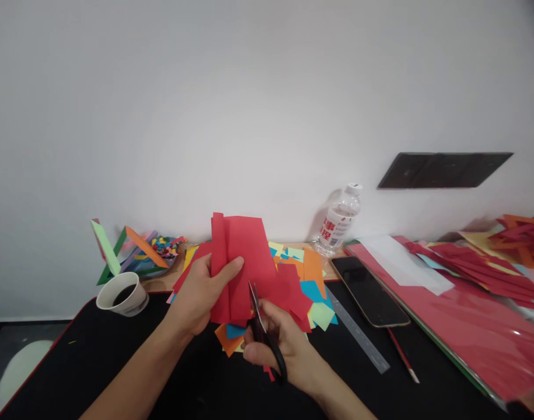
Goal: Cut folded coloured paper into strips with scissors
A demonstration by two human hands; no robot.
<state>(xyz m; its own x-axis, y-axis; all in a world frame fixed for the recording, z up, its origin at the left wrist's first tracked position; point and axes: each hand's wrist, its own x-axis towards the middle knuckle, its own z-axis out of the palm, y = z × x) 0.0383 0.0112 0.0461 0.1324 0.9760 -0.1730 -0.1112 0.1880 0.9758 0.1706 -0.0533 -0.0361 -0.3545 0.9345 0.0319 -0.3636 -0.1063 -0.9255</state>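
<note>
My left hand (203, 291) grips a folded red paper sheet (243, 256), holding it upright above the black mat (118, 373). My right hand (278, 344) is closed on black-handled scissors (260, 326), whose blades point up into the lower edge of the red paper. Beneath and behind the hands lies a heap of coloured paper scraps (308, 286) in orange, blue, yellow and green.
A white paper cup (122, 294) stands at left, near coloured paper strips (131, 254). A water bottle (339, 221), a dark phone (369, 290), a metal ruler (358, 338), a red pencil (402, 356) and large red sheets (463, 315) lie to the right.
</note>
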